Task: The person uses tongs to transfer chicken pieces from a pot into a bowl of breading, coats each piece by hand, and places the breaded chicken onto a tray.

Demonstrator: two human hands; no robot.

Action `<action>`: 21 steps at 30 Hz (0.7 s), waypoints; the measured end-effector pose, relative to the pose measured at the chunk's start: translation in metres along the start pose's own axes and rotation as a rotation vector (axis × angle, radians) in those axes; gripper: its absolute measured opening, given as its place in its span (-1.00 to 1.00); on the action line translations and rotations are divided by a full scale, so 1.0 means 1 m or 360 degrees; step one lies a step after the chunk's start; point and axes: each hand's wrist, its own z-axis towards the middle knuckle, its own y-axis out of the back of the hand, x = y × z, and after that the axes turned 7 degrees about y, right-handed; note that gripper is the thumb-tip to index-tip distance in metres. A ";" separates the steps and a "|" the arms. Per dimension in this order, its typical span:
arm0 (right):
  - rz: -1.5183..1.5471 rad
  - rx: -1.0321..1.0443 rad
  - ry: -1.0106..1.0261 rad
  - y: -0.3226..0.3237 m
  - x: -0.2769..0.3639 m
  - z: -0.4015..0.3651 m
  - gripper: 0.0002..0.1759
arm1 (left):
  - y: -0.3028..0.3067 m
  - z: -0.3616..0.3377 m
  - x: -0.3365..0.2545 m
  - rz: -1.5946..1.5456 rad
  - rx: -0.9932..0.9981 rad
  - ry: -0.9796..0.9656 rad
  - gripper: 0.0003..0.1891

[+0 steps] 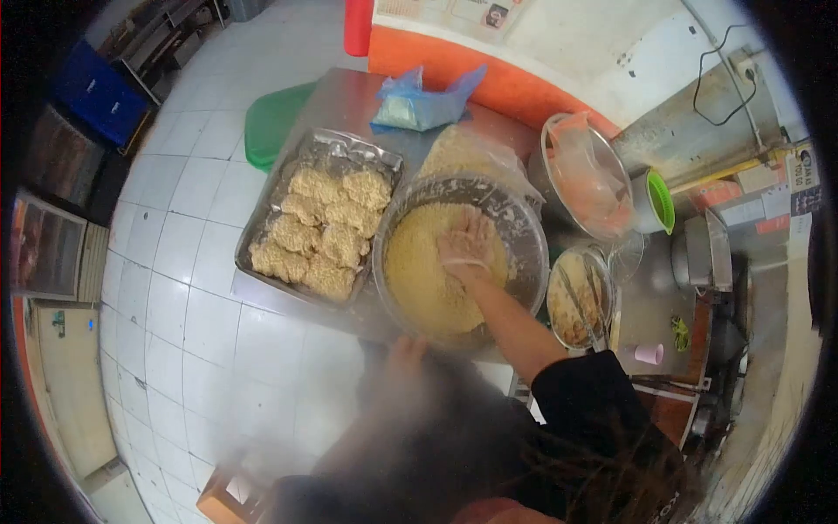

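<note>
A large metal bowl point(534, 262) holds pale yellow crumbs point(415, 253). My right hand point(467, 244), in what looks like a clear glove, lies on the crumbs with its fingers spread. At the bowl's near rim is my left hand point(407, 353), partly blurred; its fingers touch or nearly touch the rim, and I cannot make out their grip. Left of the bowl, a metal tray point(247, 249) carries several crumb-coated pieces point(327, 231) in rows. To the right, a smaller bowl point(608, 301) contains pieces in batter and metal tongs point(576, 297).
Behind the bowl lie a clear bag of crumbs point(476, 155) and a blue plastic bag point(423, 105). A large pot point(624, 188) with plastic in it and a green strainer point(661, 201) stand back right. A pink cup point(649, 354) lies at the right.
</note>
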 end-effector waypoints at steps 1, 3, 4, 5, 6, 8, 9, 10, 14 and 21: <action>0.0099 -0.0001 -0.0046 -0.005 0.000 -0.013 -0.18 | -0.002 -0.003 -0.001 -0.0172 0.0032 -0.0112 -0.79; 0.0249 0.0149 -0.0024 -0.008 -0.004 -0.015 -0.19 | 0.002 -0.014 -0.005 0.0015 0.0055 -0.0137 -0.78; 0.0329 0.0295 0.0006 -0.012 -0.011 -0.016 -0.19 | 0.005 -0.020 -0.019 0.0108 0.0065 -0.0151 -0.78; 0.0405 0.0420 0.0046 -0.013 -0.017 -0.014 -0.20 | 0.010 -0.032 -0.035 0.0370 0.0078 -0.0148 -0.77; 0.0621 0.0344 -0.0201 0.016 -0.007 -0.013 -0.24 | 0.010 -0.026 -0.043 0.0409 0.0069 -0.0184 -0.77; 0.1062 0.0269 -0.0690 0.057 0.013 -0.040 -0.32 | 0.006 -0.016 -0.038 0.0288 0.0060 -0.0238 -0.74; 0.1352 0.0257 -0.0696 0.046 0.013 -0.042 -0.33 | 0.004 -0.010 -0.026 0.0136 0.0066 -0.0253 -0.72; 0.1642 0.0250 -0.0721 0.025 0.006 -0.044 -0.34 | 0.004 -0.006 -0.012 0.0070 0.0090 -0.0223 -0.70; 0.2795 0.0130 -0.0799 -0.049 -0.040 -0.028 -0.38 | 0.002 0.004 0.007 -0.0294 0.0115 0.0035 -0.67; 0.1215 0.0323 -0.0248 0.040 -0.048 -0.049 -0.46 | 0.014 -0.002 -0.015 -0.0277 0.0342 0.0036 -0.69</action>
